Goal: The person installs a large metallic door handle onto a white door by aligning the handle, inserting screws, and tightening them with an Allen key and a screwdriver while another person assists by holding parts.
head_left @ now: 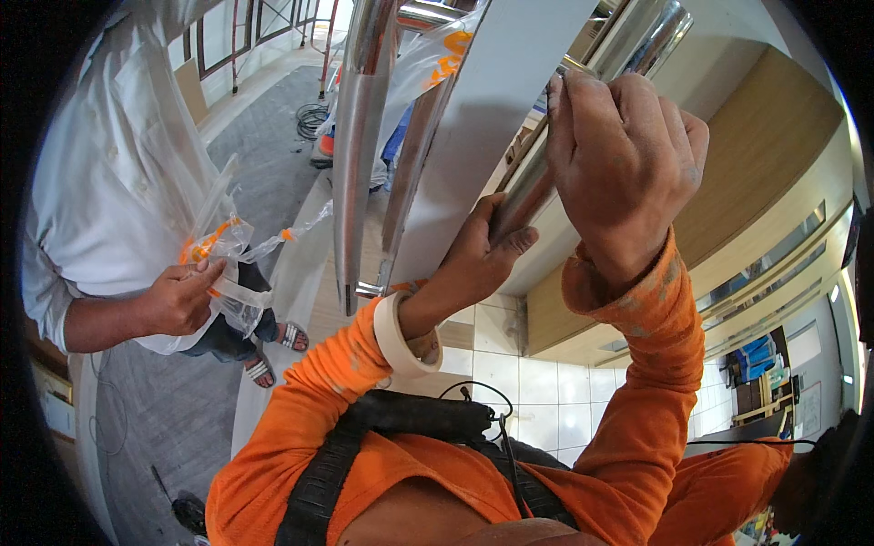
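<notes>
A long steel door pull handle (528, 202) runs along the right face of a white door (496, 100), seen nearly edge-on. My left hand (475, 259) is wrapped round its lower part, thumb along the tube. My right hand (628, 150) is closed higher up, fingertips pinched by the handle's mount; what they hold, if anything, is hidden. A second steel pull handle (357, 168) stands on the door's left face, with clear plastic film (435, 68) near its top. A roll of masking tape (393, 338) hangs round my left wrist.
At left, a co-worker's hand (182, 298) holds crumpled clear plastic (232, 246) with orange print. Light wood cabinets (756, 155) stand at right, close to my right arm. A coiled black cable (311, 120) lies on the grey floor; white tiles (560, 391) are below me.
</notes>
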`<move>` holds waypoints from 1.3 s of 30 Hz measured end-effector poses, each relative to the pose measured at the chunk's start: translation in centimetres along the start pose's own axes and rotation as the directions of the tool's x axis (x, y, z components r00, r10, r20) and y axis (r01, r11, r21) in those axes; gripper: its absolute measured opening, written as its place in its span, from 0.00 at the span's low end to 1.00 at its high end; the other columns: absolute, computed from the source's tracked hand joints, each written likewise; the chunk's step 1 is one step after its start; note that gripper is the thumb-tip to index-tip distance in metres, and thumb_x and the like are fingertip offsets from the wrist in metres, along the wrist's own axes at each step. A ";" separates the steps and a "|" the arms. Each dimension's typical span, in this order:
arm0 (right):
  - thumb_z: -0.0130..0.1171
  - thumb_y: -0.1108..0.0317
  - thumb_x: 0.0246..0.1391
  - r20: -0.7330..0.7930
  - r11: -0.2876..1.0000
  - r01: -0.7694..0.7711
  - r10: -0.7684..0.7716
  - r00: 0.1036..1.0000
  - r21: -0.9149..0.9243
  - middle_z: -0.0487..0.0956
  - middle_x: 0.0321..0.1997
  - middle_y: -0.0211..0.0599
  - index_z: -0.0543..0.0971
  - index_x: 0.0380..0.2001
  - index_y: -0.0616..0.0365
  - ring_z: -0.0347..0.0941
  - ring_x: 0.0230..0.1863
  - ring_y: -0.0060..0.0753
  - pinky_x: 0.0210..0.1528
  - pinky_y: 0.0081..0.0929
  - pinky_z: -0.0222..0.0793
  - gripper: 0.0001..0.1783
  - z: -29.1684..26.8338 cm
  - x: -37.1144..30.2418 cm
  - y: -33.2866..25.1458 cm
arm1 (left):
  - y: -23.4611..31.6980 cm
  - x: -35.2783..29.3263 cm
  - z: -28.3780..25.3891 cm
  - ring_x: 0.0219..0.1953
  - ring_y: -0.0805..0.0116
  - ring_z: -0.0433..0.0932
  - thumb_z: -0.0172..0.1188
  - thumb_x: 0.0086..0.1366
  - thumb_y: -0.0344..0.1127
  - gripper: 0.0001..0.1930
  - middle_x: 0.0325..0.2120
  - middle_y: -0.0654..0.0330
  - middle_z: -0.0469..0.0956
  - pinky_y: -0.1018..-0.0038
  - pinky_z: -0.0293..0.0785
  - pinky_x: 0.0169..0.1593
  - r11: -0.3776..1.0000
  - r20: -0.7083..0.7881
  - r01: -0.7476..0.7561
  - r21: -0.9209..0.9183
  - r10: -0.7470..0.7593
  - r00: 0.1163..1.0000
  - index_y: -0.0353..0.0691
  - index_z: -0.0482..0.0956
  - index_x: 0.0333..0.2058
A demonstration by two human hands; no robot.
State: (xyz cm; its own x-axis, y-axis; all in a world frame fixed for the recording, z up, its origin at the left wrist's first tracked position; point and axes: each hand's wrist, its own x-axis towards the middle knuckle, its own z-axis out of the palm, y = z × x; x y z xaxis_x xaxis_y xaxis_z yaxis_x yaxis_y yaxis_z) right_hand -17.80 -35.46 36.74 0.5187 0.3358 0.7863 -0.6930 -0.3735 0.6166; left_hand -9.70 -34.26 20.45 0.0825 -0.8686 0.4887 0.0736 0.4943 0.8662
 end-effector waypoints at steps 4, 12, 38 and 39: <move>0.61 0.66 0.42 0.036 0.992 -0.052 0.048 0.998 0.116 0.69 0.18 0.27 0.75 0.22 0.49 0.68 0.19 0.30 0.24 0.27 0.60 0.04 0.7 -0.4 -0.1 | -0.8 0.6 0.0 0.42 0.65 0.69 0.57 0.62 0.46 0.29 0.39 0.50 0.69 0.71 0.65 0.47 1.000 -0.024 -0.005 0.020 0.006 1.000 0.29 0.60 0.52; 0.60 0.66 0.45 0.040 0.902 -0.363 0.364 0.931 0.233 0.76 0.19 0.34 0.78 0.24 0.53 0.73 0.18 0.38 0.24 0.28 0.68 0.04 3.6 -1.8 -1.2 | -1.8 2.7 0.5 0.43 0.65 0.71 0.57 0.61 0.42 0.26 0.40 0.51 0.71 0.71 0.66 0.47 1.000 -0.030 0.008 0.003 -0.008 1.000 0.32 0.62 0.51; 0.60 0.67 0.52 0.635 -0.515 -0.381 0.690 0.348 0.768 0.77 0.26 0.27 0.78 0.34 0.62 0.67 0.24 0.13 0.26 0.12 0.62 0.10 3.7 -9.8 7.4 | 0.4 1.3 5.9 0.28 0.74 0.67 0.58 0.61 0.46 0.25 0.26 0.60 0.71 0.76 0.67 0.33 0.969 -0.083 -0.045 0.242 0.067 0.994 0.31 0.65 0.47; 0.58 0.68 0.53 0.659 -0.551 -0.363 0.651 0.377 0.752 0.77 0.27 0.27 0.77 0.35 0.62 0.69 0.25 0.14 0.27 0.13 0.64 0.10 4.5 -9.7 7.2 | 0.5 0.9 6.1 0.28 0.74 0.68 0.59 0.61 0.48 0.27 0.26 0.60 0.71 0.76 0.68 0.32 0.975 -0.090 -0.042 0.218 0.063 0.994 0.31 0.64 0.48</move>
State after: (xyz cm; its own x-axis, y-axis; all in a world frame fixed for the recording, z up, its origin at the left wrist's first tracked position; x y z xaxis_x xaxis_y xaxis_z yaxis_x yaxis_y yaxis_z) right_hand -25.58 -45.28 33.73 0.0745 -0.6862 0.7236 0.5701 -0.5661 -0.5955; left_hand -15.64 -35.06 21.95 0.1765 -0.8289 0.5309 -0.1481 0.5108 0.8468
